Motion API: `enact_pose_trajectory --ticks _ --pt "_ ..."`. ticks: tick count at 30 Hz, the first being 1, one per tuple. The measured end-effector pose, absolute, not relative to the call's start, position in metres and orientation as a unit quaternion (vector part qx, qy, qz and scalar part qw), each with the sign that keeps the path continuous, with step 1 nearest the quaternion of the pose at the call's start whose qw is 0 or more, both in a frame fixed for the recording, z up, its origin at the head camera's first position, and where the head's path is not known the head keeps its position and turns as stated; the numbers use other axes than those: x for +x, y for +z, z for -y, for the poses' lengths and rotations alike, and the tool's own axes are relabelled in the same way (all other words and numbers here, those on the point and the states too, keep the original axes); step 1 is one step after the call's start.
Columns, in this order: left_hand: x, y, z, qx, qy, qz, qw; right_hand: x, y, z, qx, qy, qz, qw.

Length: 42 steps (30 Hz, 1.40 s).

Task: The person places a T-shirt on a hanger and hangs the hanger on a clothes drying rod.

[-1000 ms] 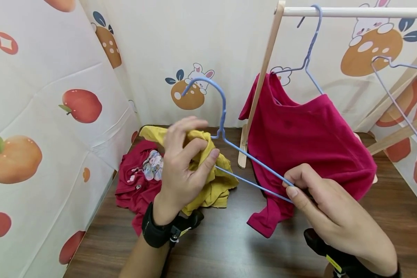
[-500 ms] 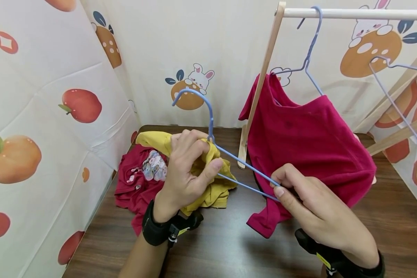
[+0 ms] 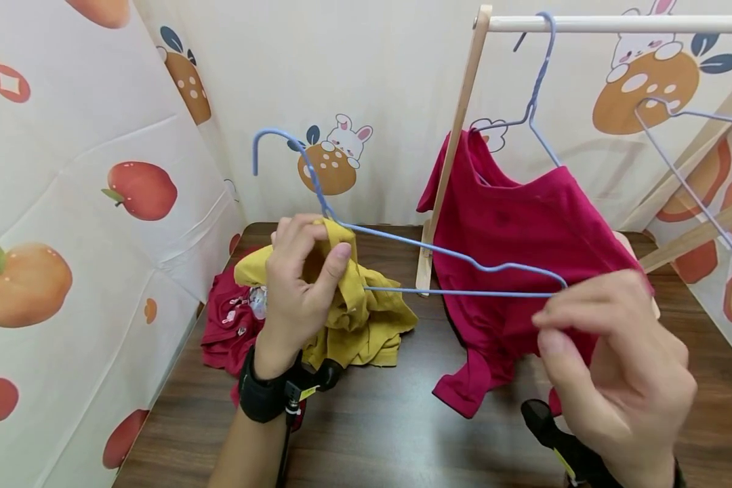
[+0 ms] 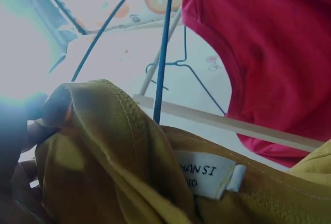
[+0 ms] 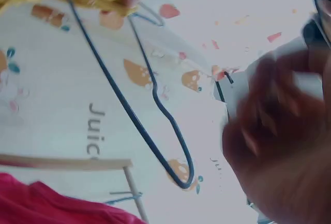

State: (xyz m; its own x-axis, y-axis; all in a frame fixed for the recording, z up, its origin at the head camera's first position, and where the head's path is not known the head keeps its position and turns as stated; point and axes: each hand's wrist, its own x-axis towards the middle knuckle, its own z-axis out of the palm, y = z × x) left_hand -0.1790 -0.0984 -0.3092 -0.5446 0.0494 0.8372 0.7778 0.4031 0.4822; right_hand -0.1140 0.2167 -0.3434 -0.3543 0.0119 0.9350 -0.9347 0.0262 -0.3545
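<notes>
Yellow cloth garment (image 3: 378,318) gripped in curled left hand (image 3: 295,291) over dark wooden tabletop (image 3: 390,427), around one end of thin blue hanger (image 3: 421,244); right hand (image 3: 628,373) loosely curled, thumb near forefinger, apart from hanger's bare end.

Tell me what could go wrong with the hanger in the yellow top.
The right hand is off the hanger, so its free end might swing. In the head view, that end overlaps the hanging shirt and could snag it. The left hand grips the bunched yellow top; pulling might stretch it.
</notes>
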Motion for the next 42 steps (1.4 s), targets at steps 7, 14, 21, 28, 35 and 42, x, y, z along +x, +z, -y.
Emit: enact_pose_trajectory --ticks 7,14,21,28,35,42 --pt "-0.179 -0.309 0.102 -0.284 -0.483 0.731 0.39 -0.096 -0.306 -0.186 0.504 0.253 0.821 0.09" --pt "-0.165 -0.305 0.102 -0.308 -0.553 0.685 0.361 -0.114 -0.321 -0.16 0.456 0.188 0.869 -0.042" --pt "-0.152 -0.298 0.095 -0.363 -0.613 0.621 0.327 -0.126 -0.336 -0.143 0.449 0.185 0.873 -0.045" --pt "-0.153 -0.297 0.096 -0.359 -0.61 0.625 0.328 -0.129 -0.338 -0.139 0.429 0.165 0.885 -0.074" --pt "-0.157 -0.297 0.104 -0.316 -0.59 0.651 0.359 -0.134 -0.334 -0.145 0.411 0.183 0.888 -0.094" --pt "-0.159 -0.296 0.108 -0.302 -0.585 0.653 0.374 -0.14 -0.336 -0.144 0.425 0.169 0.889 -0.018"
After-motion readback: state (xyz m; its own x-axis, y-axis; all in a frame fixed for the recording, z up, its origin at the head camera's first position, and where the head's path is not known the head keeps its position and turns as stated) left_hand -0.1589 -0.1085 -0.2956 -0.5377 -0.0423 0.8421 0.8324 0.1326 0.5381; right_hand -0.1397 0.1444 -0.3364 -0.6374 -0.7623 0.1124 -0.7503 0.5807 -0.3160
